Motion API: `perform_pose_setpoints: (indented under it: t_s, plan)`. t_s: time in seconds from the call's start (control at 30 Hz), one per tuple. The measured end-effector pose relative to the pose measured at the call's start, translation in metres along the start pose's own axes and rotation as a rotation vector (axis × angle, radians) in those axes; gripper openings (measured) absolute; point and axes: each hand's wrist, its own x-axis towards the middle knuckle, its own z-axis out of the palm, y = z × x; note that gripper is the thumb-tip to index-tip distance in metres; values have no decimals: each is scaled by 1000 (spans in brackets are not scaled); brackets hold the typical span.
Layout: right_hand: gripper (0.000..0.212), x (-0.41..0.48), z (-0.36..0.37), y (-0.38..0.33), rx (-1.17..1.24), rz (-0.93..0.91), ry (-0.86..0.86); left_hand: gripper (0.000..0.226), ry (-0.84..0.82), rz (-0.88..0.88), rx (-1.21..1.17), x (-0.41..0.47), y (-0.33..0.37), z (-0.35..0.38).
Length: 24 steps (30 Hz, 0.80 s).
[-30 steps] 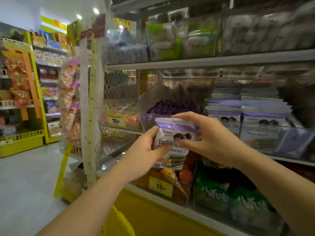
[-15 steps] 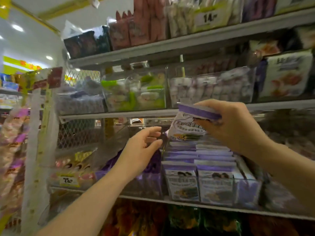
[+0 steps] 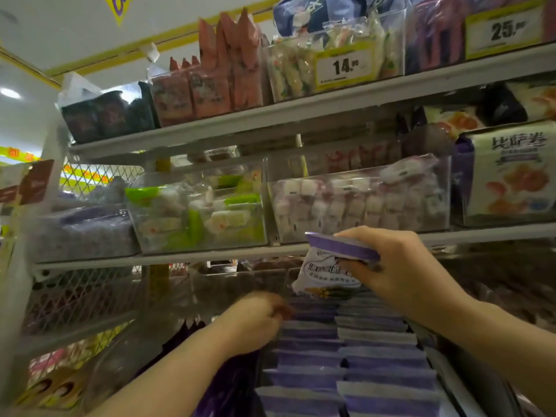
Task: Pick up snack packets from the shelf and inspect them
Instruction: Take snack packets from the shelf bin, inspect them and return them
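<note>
Lower centre: our left hand is blurred over rows of purple packets, and we cannot tell its grip. Right of centre, our right hand clamps a snack packet, white with a purple top band, before the shelf.

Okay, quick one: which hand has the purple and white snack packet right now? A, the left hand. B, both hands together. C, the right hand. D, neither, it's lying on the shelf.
C: the right hand grips the purple and white snack packet by its purple top edge, while the blurred left hand is lower down beside the rows of purple packets, apart from it.
</note>
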Motion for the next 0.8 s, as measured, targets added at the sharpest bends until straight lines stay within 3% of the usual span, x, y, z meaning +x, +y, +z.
perform_pose_setpoints:
  t_s: [0.3,0.57,0.7,0.8]
  plan:
    - [29,-1,18,20,62,71,-25,39,-73,-34,-382,39,-12,17]
    - [25,11,39,27,26,104,-143,32,-70,56,-283,44,-23,9]
    - [29,6,53,29,-104,112,-344,34,-86,82,-219,46,-24,5]
    - [32,4,69,32,-165,226,-466,34,-59,73,-159,46,-24,5]
